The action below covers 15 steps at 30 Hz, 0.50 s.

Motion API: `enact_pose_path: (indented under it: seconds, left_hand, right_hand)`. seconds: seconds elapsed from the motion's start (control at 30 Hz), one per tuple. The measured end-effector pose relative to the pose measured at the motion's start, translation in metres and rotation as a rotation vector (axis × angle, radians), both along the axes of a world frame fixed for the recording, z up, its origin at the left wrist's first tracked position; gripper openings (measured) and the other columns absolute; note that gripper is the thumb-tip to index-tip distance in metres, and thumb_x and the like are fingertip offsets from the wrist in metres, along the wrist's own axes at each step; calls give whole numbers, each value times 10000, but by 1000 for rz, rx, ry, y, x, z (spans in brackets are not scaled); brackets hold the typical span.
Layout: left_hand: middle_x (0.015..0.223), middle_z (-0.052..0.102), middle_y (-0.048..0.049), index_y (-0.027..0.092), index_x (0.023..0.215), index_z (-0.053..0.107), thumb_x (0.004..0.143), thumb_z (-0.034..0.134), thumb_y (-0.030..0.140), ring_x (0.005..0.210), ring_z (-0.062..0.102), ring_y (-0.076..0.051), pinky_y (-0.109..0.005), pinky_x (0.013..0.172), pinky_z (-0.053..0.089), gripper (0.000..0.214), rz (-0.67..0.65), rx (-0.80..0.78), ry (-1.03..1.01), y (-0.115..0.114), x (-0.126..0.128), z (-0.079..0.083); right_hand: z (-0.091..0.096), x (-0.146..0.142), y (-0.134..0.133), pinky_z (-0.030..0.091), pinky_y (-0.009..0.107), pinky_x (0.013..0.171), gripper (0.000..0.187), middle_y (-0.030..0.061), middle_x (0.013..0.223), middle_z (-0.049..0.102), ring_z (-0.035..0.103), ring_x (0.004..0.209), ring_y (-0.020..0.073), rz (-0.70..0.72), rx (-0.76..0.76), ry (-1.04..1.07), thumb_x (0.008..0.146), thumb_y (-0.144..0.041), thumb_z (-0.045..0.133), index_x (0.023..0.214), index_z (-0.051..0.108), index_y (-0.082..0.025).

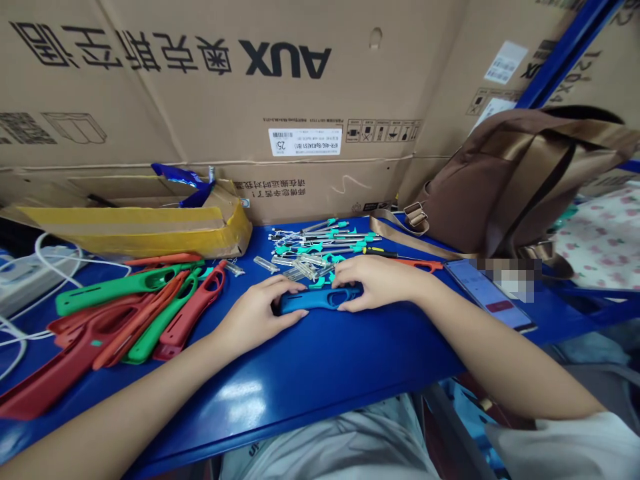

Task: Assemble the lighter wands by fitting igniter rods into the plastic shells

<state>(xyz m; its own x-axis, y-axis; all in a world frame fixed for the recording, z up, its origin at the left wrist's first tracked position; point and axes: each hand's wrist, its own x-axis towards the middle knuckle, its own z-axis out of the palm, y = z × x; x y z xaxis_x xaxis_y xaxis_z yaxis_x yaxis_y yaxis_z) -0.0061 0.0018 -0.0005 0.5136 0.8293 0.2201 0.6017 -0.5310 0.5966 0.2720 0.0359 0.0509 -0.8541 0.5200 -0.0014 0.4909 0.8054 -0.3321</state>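
Observation:
A blue plastic lighter casing (317, 300), with an oval opening toward its right end, lies level just over the blue table. My left hand (267, 308) pinches its left end between thumb and fingers. Around its right end, my right hand (367, 283) is closed in the same way. Just beyond the hands are several small clear plastic tanks (265, 265) and a heap of thin metal rods with teal fittings (330, 238). Red, orange and green casings of similar shape, such as a green one (120, 288), lie piled to the left.
A yellow-taped cardboard box (125, 230) stands back left, near white cables (50, 267). Behind the rods is a large carton (200, 120). To the right lie a screwdriver (380, 253), a phone (483, 293) and a brown bag (480, 187). The table's front edge (300, 427) is near my lap.

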Motion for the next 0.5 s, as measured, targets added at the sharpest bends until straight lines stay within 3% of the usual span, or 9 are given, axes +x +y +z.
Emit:
enact_pose_path:
  seconds: [0.17, 0.37, 0.5]
  left_hand:
    - [984, 695, -29, 212, 1143, 725, 844, 746, 412, 712, 577, -150, -282, 681, 486, 360, 27, -20, -29, -1, 2, 0]
    - [1009, 711, -40, 201, 1139, 718, 846, 744, 402, 762, 606, -168, -301, 724, 502, 356, 29, 1, -30, -4, 7, 0]
    - [1023, 717, -41, 203, 1144, 712, 854, 734, 391, 764, 612, -169, -306, 731, 509, 347, 25, 7, -26, -6, 9, 0]
  right_hand:
    - [3, 0, -5, 426, 280, 701, 208, 33, 931, 664, 597, 805, 179, -58, -9, -9, 851, -336, 723, 984, 694, -179]
    - [1, -14, -14, 374, 278, 644, 401, 30, 947, 648, 567, 784, 184, -138, 6, 13, 812, -510, 768, 997, 601, -195]
    - [-1, -20, -18, 412, 296, 707, 247, 48, 1014, 657, 603, 864, 200, -122, 19, 33, 892, -390, 694, 1005, 595, -194]
